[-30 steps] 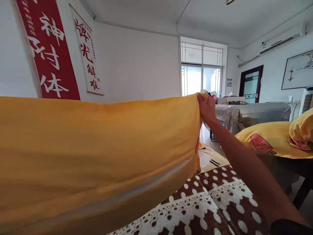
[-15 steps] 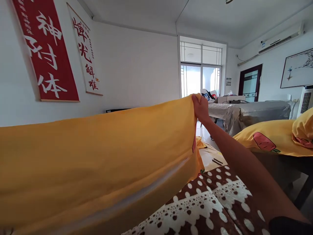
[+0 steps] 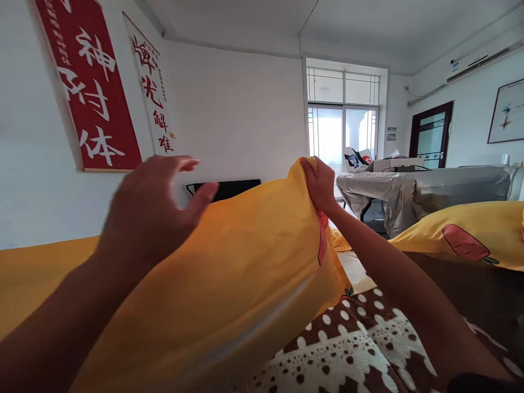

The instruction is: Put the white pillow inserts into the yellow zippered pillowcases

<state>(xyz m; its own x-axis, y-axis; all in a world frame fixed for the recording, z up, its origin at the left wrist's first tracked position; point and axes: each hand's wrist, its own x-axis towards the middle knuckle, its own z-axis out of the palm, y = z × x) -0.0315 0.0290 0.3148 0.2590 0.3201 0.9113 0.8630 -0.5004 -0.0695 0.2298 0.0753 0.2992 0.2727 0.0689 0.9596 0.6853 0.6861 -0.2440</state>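
Note:
A wide yellow bedding cloth [image 3: 245,245] with a red carrot print near its right edge hangs across the view; whether it is a sheet or a cover I cannot tell. My right hand [image 3: 321,184] is closed on its upper right corner and holds it up, with the fabric bunched at the fingers. In front of the cloth, my left hand [image 3: 153,210] is raised with thumb and fingers apart, holding nothing. Below lies a brown and white dotted blanket [image 3: 327,349], partly covered by the cloth. A pale streak runs along the cloth's lower fold.
On the right, another yellow carrot-print piece [image 3: 462,234] rests on a dark surface. Farther back stands a table under a silvery cover [image 3: 454,188], with a box [image 3: 393,164] on it. A black flat object [image 3: 233,189] shows behind the cloth by the wall.
My left hand has come into view from the left, open. My right hand has moved slightly left with the corner, and the cloth's top edge now sags on the left.

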